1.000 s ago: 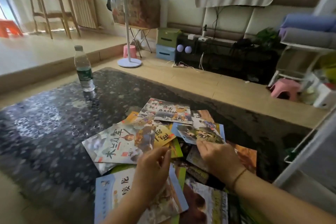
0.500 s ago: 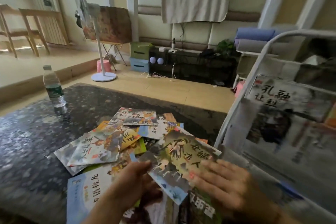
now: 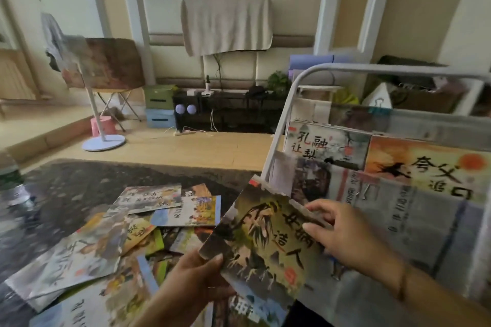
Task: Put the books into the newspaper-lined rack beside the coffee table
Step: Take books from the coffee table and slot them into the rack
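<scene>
While the remaining picture books (image 3: 170, 206) lie fanned loosely on the dark coffee table (image 3: 69, 188), one picture book (image 3: 265, 244) is held clear above them. Head view: its lower corner is pinched by the left hand (image 3: 194, 284), its upper edge gripped by the right hand (image 3: 348, 236), probably to keep the thin cover flat and steerable. It is tilted toward the newspaper-lined rack (image 3: 292, 93), just beside it, not yet in. Two books (image 3: 385, 162) already stand inside.

One held book (image 3: 265, 241), two racked books (image 3: 326, 145) (table pile uncounted)
</scene>
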A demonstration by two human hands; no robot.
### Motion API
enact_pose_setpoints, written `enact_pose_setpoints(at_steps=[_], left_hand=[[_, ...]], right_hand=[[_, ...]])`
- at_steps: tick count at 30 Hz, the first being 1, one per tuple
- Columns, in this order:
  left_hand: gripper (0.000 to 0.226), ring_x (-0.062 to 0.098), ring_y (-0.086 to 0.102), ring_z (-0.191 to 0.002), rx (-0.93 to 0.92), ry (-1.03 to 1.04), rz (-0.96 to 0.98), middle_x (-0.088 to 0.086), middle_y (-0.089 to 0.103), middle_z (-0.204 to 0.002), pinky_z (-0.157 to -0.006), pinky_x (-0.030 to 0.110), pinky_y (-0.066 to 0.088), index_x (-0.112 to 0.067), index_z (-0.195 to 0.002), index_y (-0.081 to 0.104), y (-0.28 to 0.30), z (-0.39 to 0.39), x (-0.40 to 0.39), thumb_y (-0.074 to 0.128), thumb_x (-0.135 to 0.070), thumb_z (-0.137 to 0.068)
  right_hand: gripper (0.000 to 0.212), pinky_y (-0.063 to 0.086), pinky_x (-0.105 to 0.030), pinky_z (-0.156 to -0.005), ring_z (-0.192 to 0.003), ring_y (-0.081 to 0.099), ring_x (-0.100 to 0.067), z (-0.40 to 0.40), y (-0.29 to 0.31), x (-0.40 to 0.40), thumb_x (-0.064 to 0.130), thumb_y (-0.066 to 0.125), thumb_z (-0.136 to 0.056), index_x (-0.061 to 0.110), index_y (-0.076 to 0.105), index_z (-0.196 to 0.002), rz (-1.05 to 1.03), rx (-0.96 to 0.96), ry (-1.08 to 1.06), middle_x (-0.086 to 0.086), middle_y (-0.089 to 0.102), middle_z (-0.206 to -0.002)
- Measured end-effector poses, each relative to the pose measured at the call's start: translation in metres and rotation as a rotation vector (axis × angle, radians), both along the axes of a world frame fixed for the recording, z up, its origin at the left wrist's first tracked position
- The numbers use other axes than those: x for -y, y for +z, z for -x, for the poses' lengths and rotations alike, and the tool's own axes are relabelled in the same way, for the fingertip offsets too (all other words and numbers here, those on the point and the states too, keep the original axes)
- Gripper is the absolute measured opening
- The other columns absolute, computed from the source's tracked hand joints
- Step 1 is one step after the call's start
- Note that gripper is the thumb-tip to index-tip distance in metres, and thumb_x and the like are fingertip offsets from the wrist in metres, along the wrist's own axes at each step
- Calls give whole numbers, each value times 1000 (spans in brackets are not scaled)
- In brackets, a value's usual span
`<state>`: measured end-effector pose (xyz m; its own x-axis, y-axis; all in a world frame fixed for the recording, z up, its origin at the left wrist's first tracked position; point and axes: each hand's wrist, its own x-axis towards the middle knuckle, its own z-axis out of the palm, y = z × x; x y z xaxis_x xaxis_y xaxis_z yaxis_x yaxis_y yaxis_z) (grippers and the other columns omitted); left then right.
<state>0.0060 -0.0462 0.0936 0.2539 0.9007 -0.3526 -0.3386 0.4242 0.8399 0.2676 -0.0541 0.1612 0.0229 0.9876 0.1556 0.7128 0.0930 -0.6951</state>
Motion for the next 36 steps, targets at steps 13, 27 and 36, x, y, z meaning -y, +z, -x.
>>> enact_pose_setpoints(at_steps=[13,27,36], left_hand=[[34,3,68,-97,-518,178,-763,-14,71,-100,-79,24,58,-30,-116,57,79,-92,-53,66,-10,-90],[76,7,32,-134,-811,169,-1042,-5,32,-150,-108,23,26,-24,-153,18,120,-174,-113,64,-25,-92],[71,15,30,-138,-1128,184,-990,-7,38,-149,-116,47,20,-27,-152,19,86,-172,-115,55,-41,-92]], right_hand=[[49,51,-38,-89,-110,59,-22,-35,108,-20,29,63,-91,29,45,-137,-483,485,-110,3,61,-127],[47,39,-43,-94,-110,60,-25,-89,153,-108,28,64,-90,24,49,-134,-704,773,-189,1,63,-126],[34,38,-42,-82,-91,59,-30,-82,101,-111,23,61,-88,16,61,-121,-858,1066,-303,-5,71,-94]])
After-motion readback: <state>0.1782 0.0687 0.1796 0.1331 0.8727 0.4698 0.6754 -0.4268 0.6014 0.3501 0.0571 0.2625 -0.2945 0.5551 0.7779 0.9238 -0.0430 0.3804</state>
